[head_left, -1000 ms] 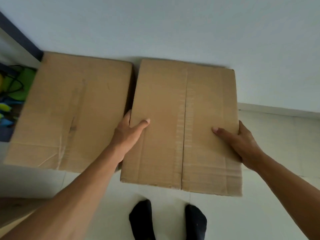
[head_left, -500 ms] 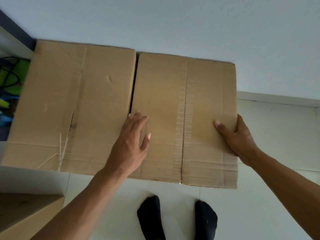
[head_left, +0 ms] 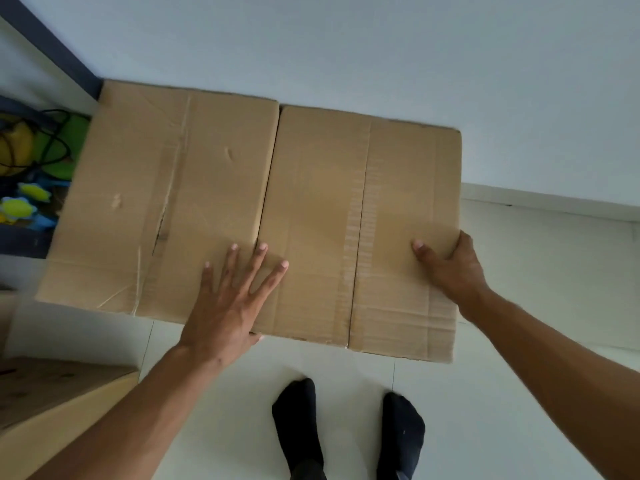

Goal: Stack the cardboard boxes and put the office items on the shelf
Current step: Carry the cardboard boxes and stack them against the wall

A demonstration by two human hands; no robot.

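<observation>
Two closed cardboard boxes stand side by side against the pale wall, their tops level and their sides touching. The left box (head_left: 156,202) has a torn tape seam. On the right box (head_left: 363,220) my right hand (head_left: 453,268) grips the near right edge, thumb on top. My left hand (head_left: 232,303) lies flat with fingers spread, across the seam where the two boxes meet. It holds nothing.
A dark shelf frame (head_left: 52,53) stands at the far left with yellow, green and blue items (head_left: 31,174) inside. Another cardboard box (head_left: 52,410) sits at the lower left. My feet in black socks (head_left: 301,427) stand on white floor tiles just before the boxes.
The right box has slid left until it touches the left box. My left hand left that box's left edge and now rests flat on top. My right hand kept its hold.
</observation>
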